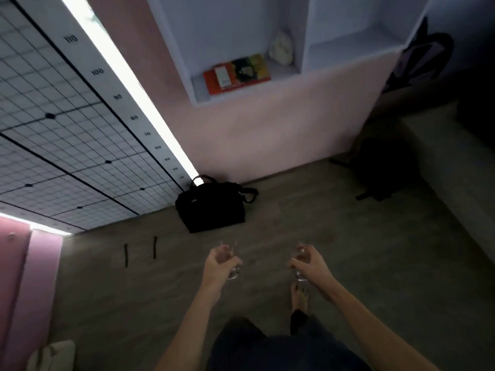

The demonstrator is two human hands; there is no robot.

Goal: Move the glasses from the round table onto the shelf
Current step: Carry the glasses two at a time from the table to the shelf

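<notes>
I hold one clear glass in each hand, out in front of me above the floor. My left hand is wrapped around the left glass, whose rim rises above my fingers. My right hand grips the right glass, whose base shows below the palm. The white wall shelf hangs ahead and above, with two open compartments. The round table is out of view.
The left shelf compartment holds an orange book and a pale object. A black bag sits on the floor by the wall, a dark backpack to the right. A gridded panel leans at left.
</notes>
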